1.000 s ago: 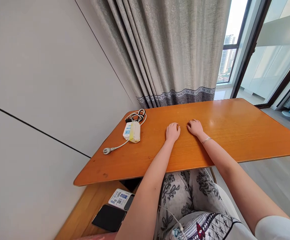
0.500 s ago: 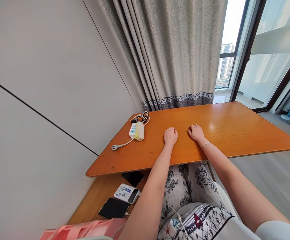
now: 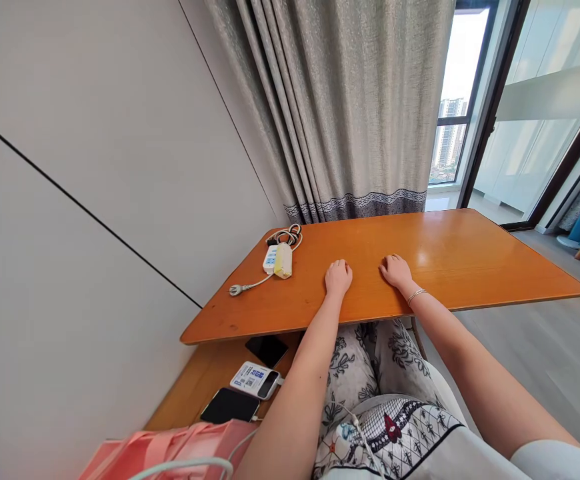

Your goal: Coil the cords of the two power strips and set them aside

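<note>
My left hand (image 3: 339, 277) rests on the orange-brown tabletop (image 3: 490, 267) near its front edge, its fingers curled in and nothing seen in them. To the right, apart from it, my right hand (image 3: 397, 270) lies on the same surface, loosely curled, with a bracelet (image 3: 416, 297) at the wrist. Left of my left hand sits a white power strip (image 3: 271, 259) with a cream and yellow block (image 3: 283, 261) against it. Its coiled cable (image 3: 290, 235) lies behind, and a plug (image 3: 235, 290) points to the left.
On a lower wooden surface at the left are a power bank (image 3: 256, 380), a phone (image 3: 230, 405), another dark flat device (image 3: 266, 349) and a pink bag (image 3: 170, 453). A wall (image 3: 95, 167) borders the table's left side; a curtain (image 3: 355, 113) hangs behind it.
The view has shifted slightly, so the table and items sit a little differently in it. Both hands stay resting on the tabletop.
</note>
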Motion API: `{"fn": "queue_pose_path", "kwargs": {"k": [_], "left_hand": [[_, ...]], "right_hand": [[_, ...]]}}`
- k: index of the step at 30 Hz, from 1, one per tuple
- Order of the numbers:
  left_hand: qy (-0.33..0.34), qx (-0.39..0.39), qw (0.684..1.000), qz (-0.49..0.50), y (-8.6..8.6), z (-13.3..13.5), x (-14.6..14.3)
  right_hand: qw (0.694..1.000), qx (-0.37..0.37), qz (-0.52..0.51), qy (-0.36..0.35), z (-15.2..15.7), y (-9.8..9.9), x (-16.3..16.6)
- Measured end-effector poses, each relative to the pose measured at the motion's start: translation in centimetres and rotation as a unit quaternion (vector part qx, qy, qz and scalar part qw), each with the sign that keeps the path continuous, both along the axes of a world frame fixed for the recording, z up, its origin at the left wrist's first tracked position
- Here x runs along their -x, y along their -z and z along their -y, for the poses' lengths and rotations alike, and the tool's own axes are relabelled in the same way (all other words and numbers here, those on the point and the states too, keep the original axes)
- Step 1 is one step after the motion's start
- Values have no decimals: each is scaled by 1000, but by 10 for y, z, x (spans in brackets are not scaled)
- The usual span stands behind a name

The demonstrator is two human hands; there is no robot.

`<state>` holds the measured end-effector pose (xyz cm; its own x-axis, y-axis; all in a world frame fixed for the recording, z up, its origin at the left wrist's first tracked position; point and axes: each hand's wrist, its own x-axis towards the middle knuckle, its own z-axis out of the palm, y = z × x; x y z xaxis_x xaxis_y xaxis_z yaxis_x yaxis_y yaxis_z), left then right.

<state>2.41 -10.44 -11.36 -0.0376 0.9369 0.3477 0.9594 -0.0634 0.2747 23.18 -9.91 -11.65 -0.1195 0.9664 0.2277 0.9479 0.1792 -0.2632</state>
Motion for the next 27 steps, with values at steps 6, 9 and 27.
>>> {"fn": "queue_pose_path", "kwargs": {"k": [6, 9, 27], "left_hand": [[4, 7, 1000, 0, 2, 7, 5], [4, 10, 1000, -2, 3, 11, 7], [3, 23, 1000, -2, 2, 14, 10]], "right_hand": [[1000, 2, 4, 5, 8, -1, -3], [1000, 2, 5, 6, 11, -1, -3], [1000, 7, 8, 5, 9, 0, -3]]}}
